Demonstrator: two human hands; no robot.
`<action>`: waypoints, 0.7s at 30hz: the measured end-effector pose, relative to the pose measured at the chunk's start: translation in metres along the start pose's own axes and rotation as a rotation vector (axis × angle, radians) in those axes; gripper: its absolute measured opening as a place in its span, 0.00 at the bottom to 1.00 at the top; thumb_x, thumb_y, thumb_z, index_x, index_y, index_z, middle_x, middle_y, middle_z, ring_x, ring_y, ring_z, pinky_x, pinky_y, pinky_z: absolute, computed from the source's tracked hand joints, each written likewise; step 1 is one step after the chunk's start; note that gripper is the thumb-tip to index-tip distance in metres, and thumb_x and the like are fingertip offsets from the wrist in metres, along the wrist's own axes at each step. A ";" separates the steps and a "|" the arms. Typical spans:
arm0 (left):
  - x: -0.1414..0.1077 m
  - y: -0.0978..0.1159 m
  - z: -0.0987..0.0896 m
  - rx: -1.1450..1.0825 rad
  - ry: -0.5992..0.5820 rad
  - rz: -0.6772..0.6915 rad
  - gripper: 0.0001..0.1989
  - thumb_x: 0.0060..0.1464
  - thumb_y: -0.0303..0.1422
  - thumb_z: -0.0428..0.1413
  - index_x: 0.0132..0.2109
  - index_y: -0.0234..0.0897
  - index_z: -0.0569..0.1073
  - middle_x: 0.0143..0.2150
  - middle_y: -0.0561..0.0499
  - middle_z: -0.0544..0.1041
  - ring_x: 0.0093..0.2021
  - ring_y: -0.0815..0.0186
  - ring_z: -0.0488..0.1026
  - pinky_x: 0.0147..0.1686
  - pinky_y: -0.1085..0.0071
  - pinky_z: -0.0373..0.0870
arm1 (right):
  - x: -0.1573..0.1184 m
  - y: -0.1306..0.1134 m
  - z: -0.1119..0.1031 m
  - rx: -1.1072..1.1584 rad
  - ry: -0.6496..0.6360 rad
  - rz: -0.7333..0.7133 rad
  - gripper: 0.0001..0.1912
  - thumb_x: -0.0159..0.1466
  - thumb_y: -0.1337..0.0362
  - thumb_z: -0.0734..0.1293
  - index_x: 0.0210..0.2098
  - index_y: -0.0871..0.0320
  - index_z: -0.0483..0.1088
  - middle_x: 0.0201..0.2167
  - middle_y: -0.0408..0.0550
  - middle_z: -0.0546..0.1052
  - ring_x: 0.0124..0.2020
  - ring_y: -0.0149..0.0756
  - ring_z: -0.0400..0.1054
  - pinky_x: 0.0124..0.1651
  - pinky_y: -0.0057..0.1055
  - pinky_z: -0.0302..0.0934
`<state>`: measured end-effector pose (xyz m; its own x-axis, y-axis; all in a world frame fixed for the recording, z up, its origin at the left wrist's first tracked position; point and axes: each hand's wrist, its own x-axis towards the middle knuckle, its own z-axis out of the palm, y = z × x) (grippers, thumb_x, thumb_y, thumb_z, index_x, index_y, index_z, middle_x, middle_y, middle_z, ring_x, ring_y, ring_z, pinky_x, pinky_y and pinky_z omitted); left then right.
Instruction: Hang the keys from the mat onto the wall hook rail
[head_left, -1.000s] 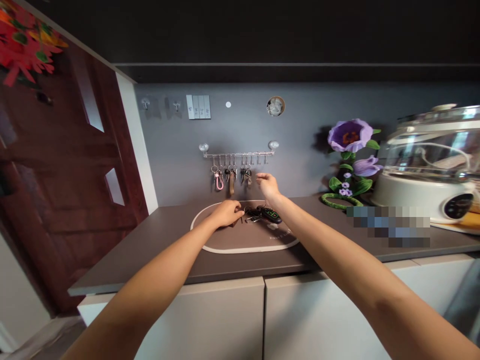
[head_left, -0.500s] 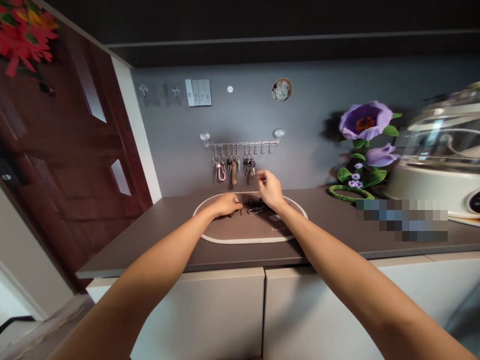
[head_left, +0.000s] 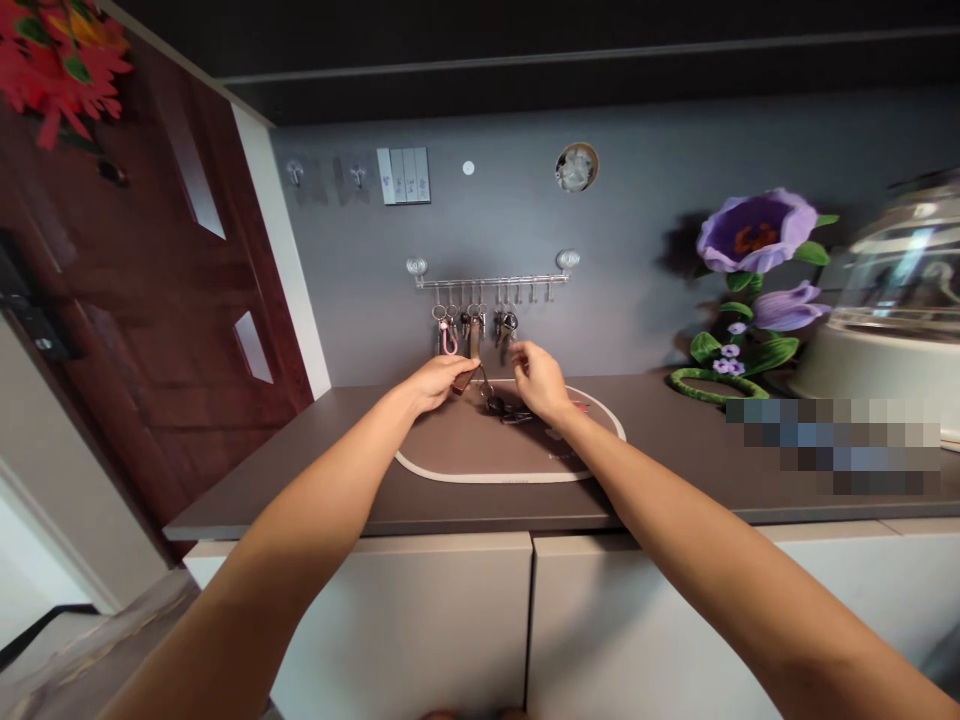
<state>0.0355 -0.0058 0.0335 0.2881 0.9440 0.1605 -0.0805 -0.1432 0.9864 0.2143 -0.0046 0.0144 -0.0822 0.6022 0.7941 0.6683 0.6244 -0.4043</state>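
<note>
Above the brown oval mat [head_left: 465, 455], my left hand [head_left: 441, 380] pinches a small brown key item [head_left: 465, 380], with a key and ring by its fingertips. My right hand [head_left: 538, 378] is raised over the mat's right half, its fingers curled inward; whether anything is between them is too small to tell. Dark keys [head_left: 514, 412] lie on the mat between the hands. Behind them a clear hook rail [head_left: 495, 282] on the grey wall carries several key bunches, one with a pink loop [head_left: 450, 338]. The rail's right-hand hooks hold nothing.
Purple artificial flowers [head_left: 757, 240] and a white appliance with a clear dome [head_left: 862, 370] stand on the counter [head_left: 300, 470] at the right. A dark shelf [head_left: 525, 60] overhangs the wall. A dark red door [head_left: 165, 350] is at the left.
My left hand has risen from the mat, lifting the brown item and key. My right hand has hardly moved. The view has shifted slightly.
</note>
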 end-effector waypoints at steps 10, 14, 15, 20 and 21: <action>-0.002 0.014 -0.006 -0.356 -0.044 -0.042 0.09 0.51 0.33 0.53 0.35 0.30 0.69 0.35 0.44 0.74 0.35 0.67 0.73 0.40 0.69 0.68 | -0.001 -0.007 0.002 0.026 -0.037 0.004 0.18 0.53 0.75 0.55 0.41 0.60 0.66 0.33 0.50 0.72 0.35 0.35 0.65 0.43 0.33 0.58; -0.002 0.018 -0.007 -0.426 -0.101 -0.010 0.11 0.54 0.35 0.49 0.39 0.31 0.68 0.40 0.41 0.74 0.41 0.64 0.72 0.44 0.65 0.67 | -0.003 -0.008 0.004 0.037 -0.049 -0.010 0.17 0.54 0.73 0.56 0.41 0.60 0.66 0.34 0.50 0.72 0.35 0.34 0.65 0.43 0.33 0.58; -0.002 0.020 -0.007 -0.432 -0.107 0.000 0.12 0.54 0.36 0.48 0.39 0.31 0.68 0.41 0.41 0.73 0.43 0.63 0.71 0.46 0.65 0.66 | -0.003 -0.009 0.005 0.044 -0.053 -0.014 0.16 0.54 0.72 0.56 0.41 0.59 0.66 0.34 0.49 0.72 0.35 0.34 0.65 0.43 0.33 0.58; -0.005 0.024 -0.004 -0.438 -0.134 0.048 0.14 0.56 0.36 0.44 0.40 0.31 0.68 0.46 0.41 0.72 0.48 0.63 0.69 0.50 0.64 0.63 | -0.004 -0.017 0.005 0.095 -0.058 -0.021 0.13 0.59 0.63 0.56 0.41 0.58 0.67 0.38 0.50 0.72 0.37 0.35 0.65 0.43 0.33 0.57; -0.005 0.024 -0.004 -0.435 -0.143 0.053 0.14 0.56 0.36 0.44 0.41 0.31 0.68 0.47 0.41 0.71 0.48 0.63 0.69 0.51 0.64 0.62 | -0.004 -0.018 0.005 0.104 -0.058 -0.023 0.14 0.59 0.62 0.56 0.41 0.58 0.67 0.38 0.50 0.72 0.38 0.35 0.65 0.44 0.33 0.57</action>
<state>0.0286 -0.0127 0.0563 0.3990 0.8841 0.2434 -0.4826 -0.0232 0.8755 0.1990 -0.0165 0.0162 -0.1408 0.6130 0.7774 0.5860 0.6845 -0.4336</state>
